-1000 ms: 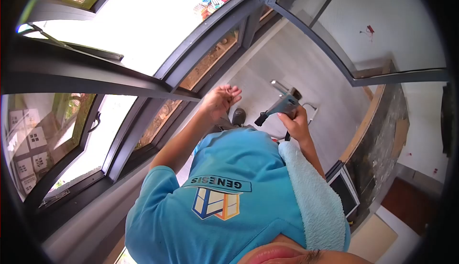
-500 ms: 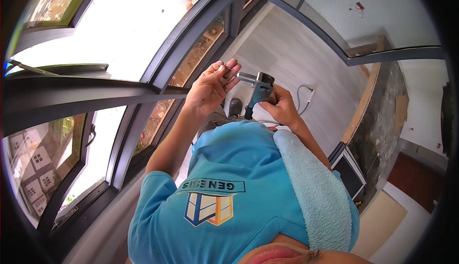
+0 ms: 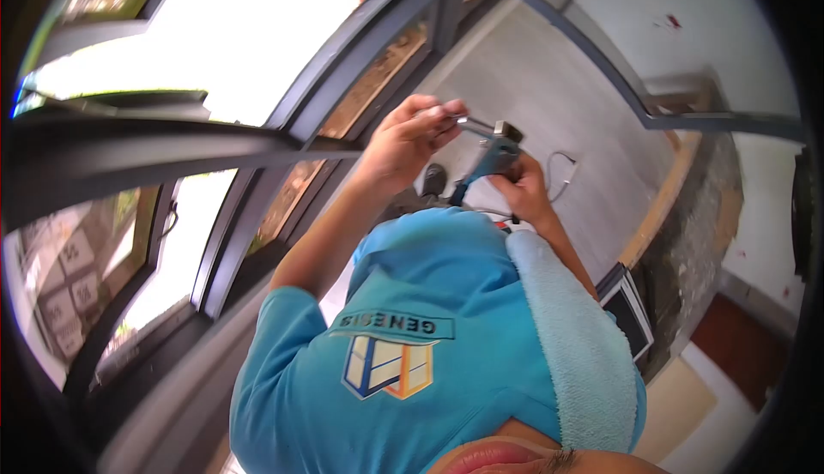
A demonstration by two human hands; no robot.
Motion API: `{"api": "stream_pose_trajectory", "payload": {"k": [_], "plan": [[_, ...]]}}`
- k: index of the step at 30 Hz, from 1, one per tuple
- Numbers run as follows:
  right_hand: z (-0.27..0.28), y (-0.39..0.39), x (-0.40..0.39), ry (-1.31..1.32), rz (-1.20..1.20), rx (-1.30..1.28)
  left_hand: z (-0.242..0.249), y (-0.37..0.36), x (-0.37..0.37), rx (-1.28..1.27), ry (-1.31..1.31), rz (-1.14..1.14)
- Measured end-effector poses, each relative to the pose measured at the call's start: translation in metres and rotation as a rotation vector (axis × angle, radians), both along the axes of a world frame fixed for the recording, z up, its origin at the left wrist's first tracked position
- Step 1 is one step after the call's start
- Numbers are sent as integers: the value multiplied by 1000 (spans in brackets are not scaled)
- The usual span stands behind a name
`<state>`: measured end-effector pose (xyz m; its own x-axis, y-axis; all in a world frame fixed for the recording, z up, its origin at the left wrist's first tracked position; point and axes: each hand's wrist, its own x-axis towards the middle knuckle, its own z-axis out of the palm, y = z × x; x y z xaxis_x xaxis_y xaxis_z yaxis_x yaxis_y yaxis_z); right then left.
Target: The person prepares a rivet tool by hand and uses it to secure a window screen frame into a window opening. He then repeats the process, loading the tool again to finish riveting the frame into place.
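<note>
My right hand [image 3: 530, 189] is closed around the body of a teal power tool [image 3: 493, 158] with a black lower end and a silver, cylindrical nose pointing left. At the nose's tip are the fingers of my left hand [image 3: 410, 141], pinched on a small, thin metal piece [image 3: 463, 120]. Blur softens this piece, and I cannot tell what kind it is. Both hands are held out in front of my blue shirt [image 3: 412, 277], above the floor.
Dark window frames [image 3: 352, 71] stand close to my left arm, with an open sash beside them. A glass panel frame [image 3: 592, 54] crosses the upper right. A cable [image 3: 562, 184] lies on the grey floor [image 3: 592, 131]. A light blue towel [image 3: 575, 337] hangs over my shoulder.
My left fingers have moved right and closed in, bringing the thin metal piece to the tool's nose. The view has shifted, and the tool appears slightly farther right.
</note>
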<state>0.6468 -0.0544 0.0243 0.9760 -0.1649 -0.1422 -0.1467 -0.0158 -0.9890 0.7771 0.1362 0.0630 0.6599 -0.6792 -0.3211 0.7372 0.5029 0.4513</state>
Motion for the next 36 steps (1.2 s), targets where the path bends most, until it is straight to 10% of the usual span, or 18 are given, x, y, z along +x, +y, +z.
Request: {"api": "stream_pose_trajectory", "payload": {"k": [16, 23, 30, 36], "plan": [[-9, 7, 19, 54, 209, -190, -32, 10, -22, 271, -141, 161], [39, -28, 68, 143, 701, -817, -49, -17, 1, 568, -178, -145], [62, -54, 134, 304, 375, -146, 13, -79, 90, 111, 25, 116], [203, -57, 202, -403, 102, -1014, 109, -139, 148, 412, -967, 497]]}}
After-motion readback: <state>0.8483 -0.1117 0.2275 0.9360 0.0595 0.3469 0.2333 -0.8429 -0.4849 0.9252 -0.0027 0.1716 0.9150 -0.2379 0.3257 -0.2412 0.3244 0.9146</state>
